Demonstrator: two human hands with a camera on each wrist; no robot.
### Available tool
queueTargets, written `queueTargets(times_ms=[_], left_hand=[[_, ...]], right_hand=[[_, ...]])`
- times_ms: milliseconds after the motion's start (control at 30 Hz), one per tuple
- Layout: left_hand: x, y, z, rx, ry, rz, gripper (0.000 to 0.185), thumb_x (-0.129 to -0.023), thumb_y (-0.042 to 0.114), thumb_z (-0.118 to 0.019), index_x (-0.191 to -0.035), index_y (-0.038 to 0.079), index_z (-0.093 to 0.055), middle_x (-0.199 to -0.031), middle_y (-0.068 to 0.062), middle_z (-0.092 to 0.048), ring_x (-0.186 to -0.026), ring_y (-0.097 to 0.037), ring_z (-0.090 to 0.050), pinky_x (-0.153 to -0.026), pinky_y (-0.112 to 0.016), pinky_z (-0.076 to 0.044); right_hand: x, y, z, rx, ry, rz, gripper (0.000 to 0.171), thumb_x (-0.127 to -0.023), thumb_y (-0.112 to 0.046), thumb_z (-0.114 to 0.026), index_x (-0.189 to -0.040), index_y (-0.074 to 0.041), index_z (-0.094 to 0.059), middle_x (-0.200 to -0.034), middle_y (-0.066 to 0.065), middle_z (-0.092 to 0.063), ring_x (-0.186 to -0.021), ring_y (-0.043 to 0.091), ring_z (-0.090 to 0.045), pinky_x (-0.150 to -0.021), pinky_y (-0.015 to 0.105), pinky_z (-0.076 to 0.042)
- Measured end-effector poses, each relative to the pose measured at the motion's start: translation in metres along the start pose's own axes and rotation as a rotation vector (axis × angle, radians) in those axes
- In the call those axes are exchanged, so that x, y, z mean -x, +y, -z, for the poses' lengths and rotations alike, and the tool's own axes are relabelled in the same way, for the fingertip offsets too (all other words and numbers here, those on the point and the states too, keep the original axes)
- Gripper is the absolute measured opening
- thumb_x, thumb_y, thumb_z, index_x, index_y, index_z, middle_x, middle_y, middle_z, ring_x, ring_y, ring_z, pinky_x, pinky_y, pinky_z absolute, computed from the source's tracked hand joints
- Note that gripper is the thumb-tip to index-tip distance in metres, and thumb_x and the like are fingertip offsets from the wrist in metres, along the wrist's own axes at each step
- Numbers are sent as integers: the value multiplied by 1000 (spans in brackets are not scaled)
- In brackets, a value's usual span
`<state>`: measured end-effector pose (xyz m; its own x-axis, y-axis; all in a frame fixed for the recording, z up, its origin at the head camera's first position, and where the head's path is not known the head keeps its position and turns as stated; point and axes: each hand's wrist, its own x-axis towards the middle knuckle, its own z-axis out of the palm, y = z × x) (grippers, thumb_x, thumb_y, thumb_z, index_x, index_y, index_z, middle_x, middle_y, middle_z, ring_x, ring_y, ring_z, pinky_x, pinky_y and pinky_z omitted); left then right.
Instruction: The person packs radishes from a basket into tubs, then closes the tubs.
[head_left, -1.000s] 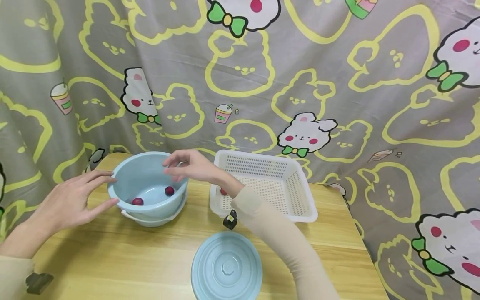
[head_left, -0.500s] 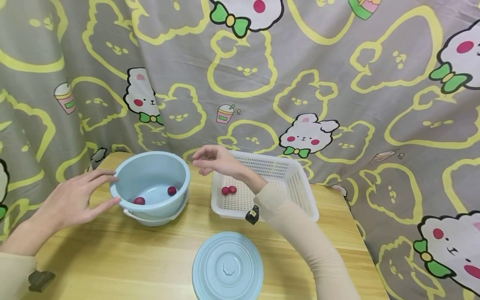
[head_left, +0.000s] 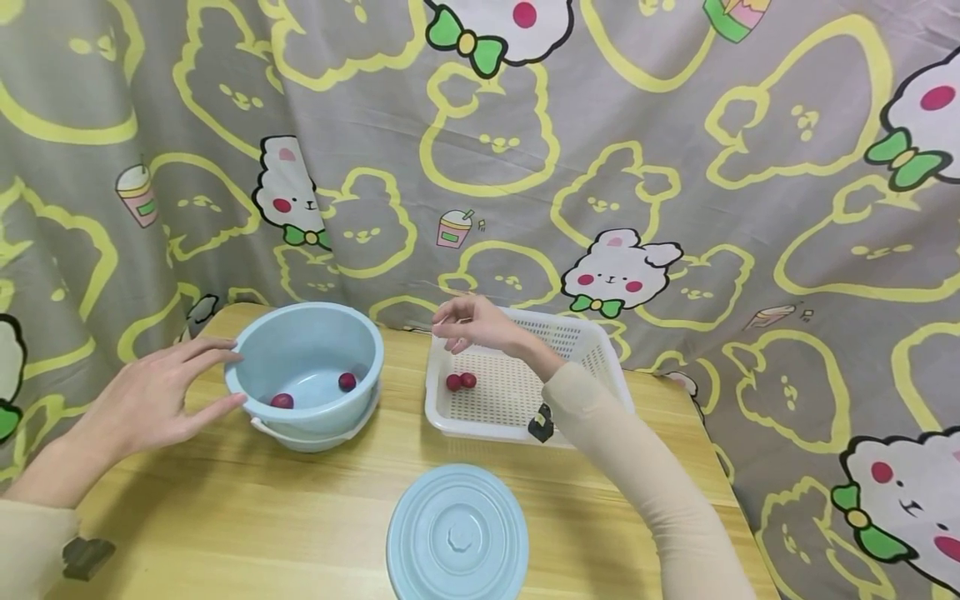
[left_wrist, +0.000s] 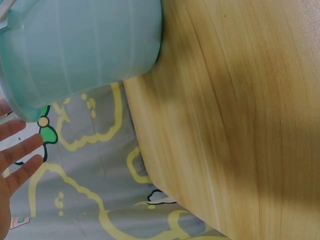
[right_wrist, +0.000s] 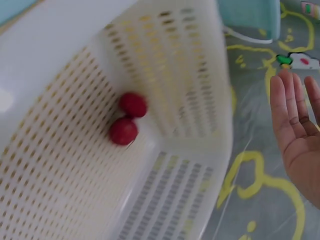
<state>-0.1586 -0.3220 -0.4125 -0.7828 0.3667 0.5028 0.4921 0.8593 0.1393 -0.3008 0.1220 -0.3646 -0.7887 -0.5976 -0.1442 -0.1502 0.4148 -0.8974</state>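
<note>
My left hand [head_left: 153, 398] is at the left rim of a light blue bucket [head_left: 318, 423], its fingers spread and fingertips touching or very near the rim. Two small, round, dark-red balls, like plums or radishes, lie inside the bucket: one red ball [head_left: 282, 401] near the front, another red ball [head_left: 347, 381] at the right. Over the left back part of a white perforated basket [head_left: 480, 429] hovers my right hand [head_left: 483, 323], fingers loosely bent, nothing visible in it. Two more red balls [right_wrist: 128, 117] sit side by side in the basket.
A round light blue lid [head_left: 457, 533] lies on the wooden table [head_left: 300, 525], in front of the basket. The bucket's white handle [head_left: 311, 442] hangs down at its front. Behind the table hangs a grey patterned curtain [head_left: 360, 108].
My right hand has moved right, from over the bucket to over the basket, and both red balls in the basket now show. My left hand stays at the bucket's rim.
</note>
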Motion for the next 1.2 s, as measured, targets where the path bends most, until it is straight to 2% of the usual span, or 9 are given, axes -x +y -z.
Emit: queueTargets(times_ms=[167,267,400,500,700,833,967,1067,1200], left_hand=[[0,0,-1,2,-4,4,60,-74,41,-89,-122,9,-74,-130,-13,-71,-100,-43,-73,-74,-63,-57],[0,0,0,3,-5,6,59,-75,41,-88,-122,9,-74,-131,-13,-71,-100,-43,-73,-75,-63,-57],[-1,0,0,-3,-11,6,59,-76,43,-88,-123,10,-74,-130,-13,-71,-100,-42,-73,-74,-62,-57],[-1,-1,1,-5,-13,6,59,-75,43,-89,-122,10,-74,-129,-12,-71,-98,-41,-73,-73,-62,-57],[-1,-1,1,-4,-16,6,59,-75,43,-89,-122,11,-74,-129,-11,-72,-97,-40,-74,-73,-61,-57],[-1,-1,1,-6,-15,4,58,-76,44,-89,-122,11,-74,-129,-11,-71,-97,-41,-73,-73,-61,-57],[-1,0,0,-7,-12,6,58,-75,42,-89,-121,11,-74,-129,-11,-71,-97,-41,-73,-73,-61,-56],[-1,0,0,-7,-12,6,58,-75,42,-89,-121,11,-74,-129,-11,-71,-97,-40,-73,-73,-61,-56],[-1,0,0,-7,-9,1,58,-75,43,-89,-121,11,-74,-128,-11,-71,-96,-40,-73,-72,-60,-56]], right_hand=[[3,15,8,38,-10,-46,26,-102,-19,-70,-122,-4,-69,-108,16,-72,-92,33,-75,-92,55,-63],[4,23,13,49,-17,-73,28,-101,-21,-70,-124,-4,-69,-109,14,-72,-94,36,-75,-93,54,-63],[2,29,19,84,-50,-111,33,-101,-22,-70,-127,-3,-68,-113,19,-71,-105,49,-71,-91,48,-65],[0,33,25,116,-70,-140,35,-101,-24,-71,-128,-3,-68,-115,21,-70,-111,54,-68,-91,46,-65],[-3,46,34,149,-78,-194,36,-99,-25,-72,-129,-6,-68,-124,26,-68,-109,48,-71,-91,44,-65],[-5,55,40,147,-65,-213,39,-99,-26,-73,-132,-5,-68,-125,25,-68,-106,44,-72,-95,49,-64],[-8,63,45,136,-52,-239,42,-98,-25,-73,-133,-4,-67,-128,24,-67,-111,48,-70,-100,55,-61],[-9,68,47,129,-58,-265,43,-98,-25,-73,-135,-3,-65,-134,31,-63,-116,52,-67,-101,56,-60],[-11,71,47,146,-83,-300,44,-98,-25,-73,-135,-3,-64,-137,31,-64,-116,49,-68,-100,53,-61]])
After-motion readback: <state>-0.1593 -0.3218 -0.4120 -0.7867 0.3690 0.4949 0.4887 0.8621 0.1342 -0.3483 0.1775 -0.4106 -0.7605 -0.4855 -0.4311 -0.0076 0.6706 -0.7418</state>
